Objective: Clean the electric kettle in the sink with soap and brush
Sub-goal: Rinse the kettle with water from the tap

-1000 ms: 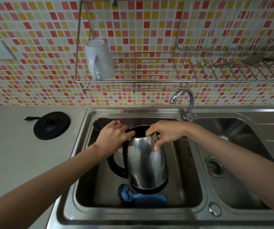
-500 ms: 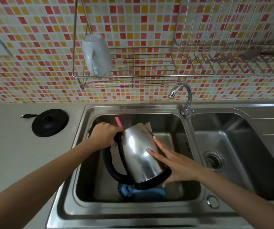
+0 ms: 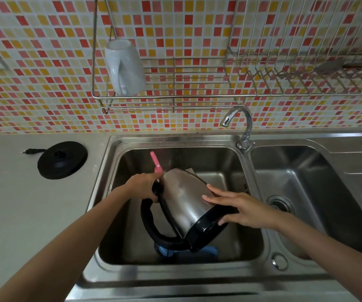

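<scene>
A steel electric kettle (image 3: 184,199) with a black handle and base is tipped over inside the left sink basin (image 3: 226,162), mouth pointing away from me. My left hand (image 3: 143,186) grips the top of the handle near the lid. My right hand (image 3: 239,209) holds the kettle's lower body and black base. A pink stick-like handle (image 3: 155,162) pokes up behind my left hand; I cannot tell what holds it. A blue brush (image 3: 167,250) lies on the basin floor under the kettle, partly hidden.
The kettle's black power base (image 3: 62,160) with its plug sits on the counter at left. A faucet (image 3: 244,125) stands between the two basins; the right basin (image 3: 319,171) has a drain. A white mug (image 3: 124,66) hangs upside down in the wire rack (image 3: 197,97) above.
The kettle went from upright to tilted with its base raised toward me. My right hand moved from the rim down to the base. My left hand stayed on the handle.
</scene>
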